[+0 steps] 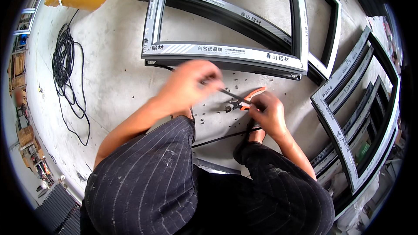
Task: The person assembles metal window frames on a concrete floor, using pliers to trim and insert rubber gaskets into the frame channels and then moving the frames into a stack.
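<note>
Both hands [188,83] [270,111] gripping black strip [235,96] (left one blurred), orange-handled pliers [237,105] beneath

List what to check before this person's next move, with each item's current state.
1. Black strip held: ok, it runs between the left hand and right hand.
2. Left hand's finger placement: cannot tell, it is blurred.
3. Orange-handled pliers clear of the right hand: cannot tell, the hand overlaps a handle in view.
4. Floor free of dark scraps: not ok, they lie scattered.
5. Coiled cable away from both hands: ok, it lies off to the left.
</note>
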{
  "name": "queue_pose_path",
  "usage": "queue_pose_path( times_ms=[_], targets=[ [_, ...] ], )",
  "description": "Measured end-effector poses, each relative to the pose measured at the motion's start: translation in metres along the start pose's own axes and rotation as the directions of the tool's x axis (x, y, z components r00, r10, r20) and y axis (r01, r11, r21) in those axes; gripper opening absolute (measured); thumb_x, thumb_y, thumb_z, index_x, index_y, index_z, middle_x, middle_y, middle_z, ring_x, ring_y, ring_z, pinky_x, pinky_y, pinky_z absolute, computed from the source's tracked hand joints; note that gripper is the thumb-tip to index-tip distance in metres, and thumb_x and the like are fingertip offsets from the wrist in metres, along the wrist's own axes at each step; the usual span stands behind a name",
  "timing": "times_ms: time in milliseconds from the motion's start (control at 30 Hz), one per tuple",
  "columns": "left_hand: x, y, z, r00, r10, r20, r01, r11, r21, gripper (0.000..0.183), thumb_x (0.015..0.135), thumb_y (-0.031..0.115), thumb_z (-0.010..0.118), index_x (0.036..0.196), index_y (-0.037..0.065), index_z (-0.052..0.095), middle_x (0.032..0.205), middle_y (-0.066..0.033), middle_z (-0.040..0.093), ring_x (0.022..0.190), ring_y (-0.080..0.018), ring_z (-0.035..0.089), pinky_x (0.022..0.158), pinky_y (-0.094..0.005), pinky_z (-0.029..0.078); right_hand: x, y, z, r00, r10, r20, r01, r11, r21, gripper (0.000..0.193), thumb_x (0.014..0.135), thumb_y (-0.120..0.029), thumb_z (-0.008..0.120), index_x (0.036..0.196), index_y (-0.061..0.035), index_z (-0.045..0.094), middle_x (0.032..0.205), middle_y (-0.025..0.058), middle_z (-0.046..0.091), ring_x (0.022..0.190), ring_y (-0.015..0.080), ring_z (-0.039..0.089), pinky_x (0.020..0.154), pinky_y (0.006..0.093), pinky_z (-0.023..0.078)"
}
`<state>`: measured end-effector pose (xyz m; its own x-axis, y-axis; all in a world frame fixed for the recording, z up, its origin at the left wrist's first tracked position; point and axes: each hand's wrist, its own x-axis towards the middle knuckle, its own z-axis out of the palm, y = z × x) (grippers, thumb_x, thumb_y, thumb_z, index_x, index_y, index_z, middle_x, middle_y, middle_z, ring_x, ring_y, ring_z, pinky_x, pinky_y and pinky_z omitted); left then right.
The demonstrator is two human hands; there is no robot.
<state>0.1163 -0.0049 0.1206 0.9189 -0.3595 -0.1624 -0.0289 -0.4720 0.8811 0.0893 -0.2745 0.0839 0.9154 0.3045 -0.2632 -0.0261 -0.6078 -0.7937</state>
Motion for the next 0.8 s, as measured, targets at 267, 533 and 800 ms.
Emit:
queue_pose_path(
  times_ms=[267,533,800],
  targets=[
    [0.016,0.009,0.073,0.951,0.023,0.309,-0.051,0.995,0.082,0.023,0.074,0.014,0.063,0.096,0.005,0.062,0.092,-0.0108,0.065,0.09,-0.0292,0.063,0.08,-0.0395,0.049,-0.017,-0.009,0.001,0.994,-0.104,-0.015,0.103,0.994,-0.03,0.014,0.069,-0.012,0.07,0.081,-0.0039,0.066,0.077,0.0113,0.061,0.068,0.0285,0.062,0.062,0.037,0.05],
    [0.017,0.007,0.084,0.964,-0.079,0.256,0.044,0.989,0.14,0.019,0.073,0.016,0.065,0.086,0.003,0.061,0.085,-0.0119,0.065,0.077,-0.0282,0.062,0.068,-0.0387,0.048,-0.005,0.008,0.001,0.988,-0.155,0.028,0.15,0.979,0.135,0.013,0.075,-0.012,0.068,0.084,-0.0018,0.067,0.079,0.013,0.063,0.072,0.0306,0.062,0.065,0.0384,0.05],
    [0.004,-0.03,0.083,0.901,-0.338,0.272,0.373,0.924,-0.088,0.014,0.08,0.012,0.065,0.084,0.0,0.06,0.074,-0.0031,0.059,0.068,-0.0095,0.054,0.064,-0.0264,0.045,0.027,0.081,0.008,0.855,-0.433,0.286,0.519,0.704,-0.485,0.032,0.082,-0.015,0.058,0.113,-0.0127,0.064,0.117,0.0098,0.06,0.116,0.0247,0.053,0.1,0.0389,0.04]
  ],
)
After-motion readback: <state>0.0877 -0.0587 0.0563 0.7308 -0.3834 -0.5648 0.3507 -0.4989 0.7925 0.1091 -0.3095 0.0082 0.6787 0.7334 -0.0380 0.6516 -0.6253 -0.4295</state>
